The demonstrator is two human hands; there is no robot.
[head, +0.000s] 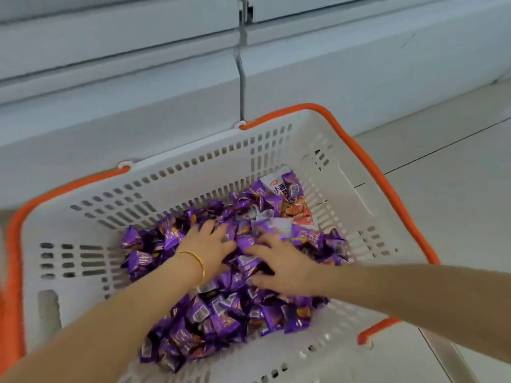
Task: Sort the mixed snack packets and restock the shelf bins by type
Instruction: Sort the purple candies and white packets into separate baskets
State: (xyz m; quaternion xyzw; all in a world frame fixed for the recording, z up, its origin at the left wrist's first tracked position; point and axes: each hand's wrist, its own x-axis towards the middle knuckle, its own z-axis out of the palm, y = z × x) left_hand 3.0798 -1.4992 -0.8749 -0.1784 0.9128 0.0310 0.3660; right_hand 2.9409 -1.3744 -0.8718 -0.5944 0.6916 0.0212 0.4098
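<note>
Purple snack packets [221, 319] lay in a big heap on the bottom of a white basket [177, 183]. The basket had holes in its walls and an orange rim [387, 189] round the top.

Both hands were down inside it, on top of the heap. The left hand [210, 244] lay flat on the purple packets with its fingers straight and spread out. It was not holding any packet. A thin gold bracelet [197, 261] sat on that wrist. The right hand [284, 266] was just beside it and looked a bit blurry. Its fingers were spread out too and rested on the packets. Nothing was pinched or gripped in it that could be seen. The two hands were near each other but not touching.

At the far right corner of the heap lay a different packet, a white and orange packet [296, 208] with a picture of food on it. Some purple packets lay partly over it.

The basket stood on a pale tiled floor [456, 175]. Behind it was the grey bottom of a shelf [138, 106]. A thin metal bar [242, 78] ran down in front of the shelf to the basket's far rim.
</note>
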